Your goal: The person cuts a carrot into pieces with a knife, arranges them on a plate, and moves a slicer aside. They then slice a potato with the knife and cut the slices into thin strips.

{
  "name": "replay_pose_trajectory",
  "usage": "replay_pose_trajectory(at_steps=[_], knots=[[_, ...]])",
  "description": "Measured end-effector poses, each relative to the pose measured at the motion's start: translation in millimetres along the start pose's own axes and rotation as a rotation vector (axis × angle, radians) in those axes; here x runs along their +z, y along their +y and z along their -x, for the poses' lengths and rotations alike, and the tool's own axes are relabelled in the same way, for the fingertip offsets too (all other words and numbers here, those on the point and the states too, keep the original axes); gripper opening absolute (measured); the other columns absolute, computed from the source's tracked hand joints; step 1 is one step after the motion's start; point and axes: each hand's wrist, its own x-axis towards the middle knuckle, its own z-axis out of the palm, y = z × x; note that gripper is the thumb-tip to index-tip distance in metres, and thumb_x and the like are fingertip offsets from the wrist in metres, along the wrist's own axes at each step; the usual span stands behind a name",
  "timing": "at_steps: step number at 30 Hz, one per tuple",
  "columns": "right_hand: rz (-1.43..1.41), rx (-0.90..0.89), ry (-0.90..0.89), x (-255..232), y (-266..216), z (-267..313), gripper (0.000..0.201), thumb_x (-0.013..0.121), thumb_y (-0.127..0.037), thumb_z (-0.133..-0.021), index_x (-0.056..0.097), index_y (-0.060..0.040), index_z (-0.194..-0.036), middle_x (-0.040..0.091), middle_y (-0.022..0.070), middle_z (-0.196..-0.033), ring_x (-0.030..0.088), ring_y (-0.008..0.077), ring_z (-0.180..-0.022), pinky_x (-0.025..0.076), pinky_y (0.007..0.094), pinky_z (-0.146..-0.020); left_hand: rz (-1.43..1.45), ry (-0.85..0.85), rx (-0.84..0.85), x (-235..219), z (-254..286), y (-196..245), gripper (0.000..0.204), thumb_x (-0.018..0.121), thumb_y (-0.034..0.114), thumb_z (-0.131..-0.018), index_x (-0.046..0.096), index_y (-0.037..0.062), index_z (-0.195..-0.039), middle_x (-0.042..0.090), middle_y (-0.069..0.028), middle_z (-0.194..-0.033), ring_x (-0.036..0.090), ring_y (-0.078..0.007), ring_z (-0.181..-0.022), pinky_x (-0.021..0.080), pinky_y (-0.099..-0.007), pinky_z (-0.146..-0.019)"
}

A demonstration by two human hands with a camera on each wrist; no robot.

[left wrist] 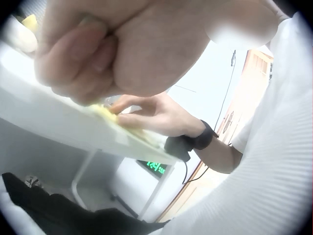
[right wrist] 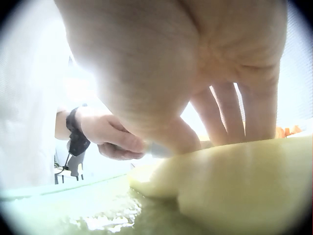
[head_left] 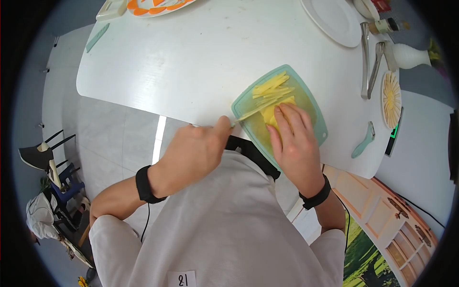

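Observation:
A green cutting board (head_left: 310, 95) lies at the table's front edge. My left hand (head_left: 193, 150) curls round a knife handle, and the pale blade (head_left: 251, 113) crosses the board beside yellow food (head_left: 270, 115). Cut yellow strips (head_left: 271, 86) lie beyond the blade. My right hand (head_left: 296, 146) rests on the yellow piece with extended fingers. In the left wrist view, the curled left hand (left wrist: 117, 54) hides most of the knife. The right wrist view shows the right hand's fingertips on top of the yellow piece (right wrist: 244, 181).
A white plate (head_left: 334, 21), metal tongs (head_left: 366, 62) and a dish of pale slices (head_left: 391, 99) are on the right. A green-handled peeler (head_left: 364, 143) lies near the right corner. Far left are a plate with orange slices (head_left: 155, 10) and a green object (head_left: 97, 38).

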Motion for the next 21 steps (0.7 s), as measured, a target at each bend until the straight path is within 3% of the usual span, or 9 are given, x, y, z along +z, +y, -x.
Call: replay_pose_trajectory(at_steps=[6, 9, 12, 15, 21], knots=[[-0.023, -0.004, 0.009, -1, 1, 1, 0.039, 0.073, -0.004, -0.085, 0.061, 0.0122, -0.119, 0.057, 0.0184, -0.122, 0.057, 0.0344, -0.117, 0.054, 0.0389, -0.095, -0.145, -0.023, 0.028, 5, -23, 22, 0.015, 0.058, 0.011, -0.098, 0.047, 0.0018, -0.093, 0.054, -0.0101, -0.053, 0.054, -0.0306, -0.043, 0.043, -0.0408, -0.041], [-0.031, -0.007, 0.014, 0, 2, 2, 0.04, 0.073, -0.003, -0.085, 0.061, 0.0122, -0.119, 0.057, 0.0186, -0.123, 0.057, 0.0348, -0.118, 0.053, 0.0393, -0.096, -0.179, -0.077, 0.028, 1, -29, 28, 0.012, 0.06, 0.003, -0.085, 0.05, 0.0002, -0.091, 0.06, -0.0126, -0.054, 0.063, -0.0273, -0.046, 0.05, -0.0361, -0.043], [-0.042, -0.017, 0.021, 0, 3, 2, 0.04, 0.074, -0.002, -0.084, 0.061, 0.0126, -0.119, 0.057, 0.0188, -0.124, 0.057, 0.0348, -0.118, 0.053, 0.0395, -0.096, -0.226, -0.112, 0.042, -3, -31, 29, 0.014, 0.062, 0.004, -0.085, 0.049, 0.0007, -0.09, 0.057, -0.0113, -0.052, 0.062, -0.0261, -0.045, 0.049, -0.0345, -0.043], [-0.052, -0.016, 0.017, 1, 4, 2, 0.04, 0.074, -0.002, -0.083, 0.061, 0.0131, -0.118, 0.057, 0.0191, -0.125, 0.057, 0.0352, -0.118, 0.054, 0.0399, -0.096, -0.157, -0.115, 0.012, -5, -23, 23, 0.014, 0.057, 0.011, -0.099, 0.047, 0.0018, -0.094, 0.055, -0.0105, -0.055, 0.057, -0.0303, -0.046, 0.044, -0.0401, -0.043], [-0.033, -0.014, 0.011, 0, 3, 1, 0.038, 0.074, -0.001, -0.083, 0.062, 0.0139, -0.116, 0.058, 0.0199, -0.124, 0.058, 0.0361, -0.117, 0.054, 0.0404, -0.095, -0.162, -0.2, 0.045, -12, -37, 21, 0.012, 0.058, 0.002, -0.088, 0.048, 0.0008, -0.094, 0.056, -0.0129, -0.057, 0.058, -0.0337, -0.049, 0.045, -0.0417, -0.044]])
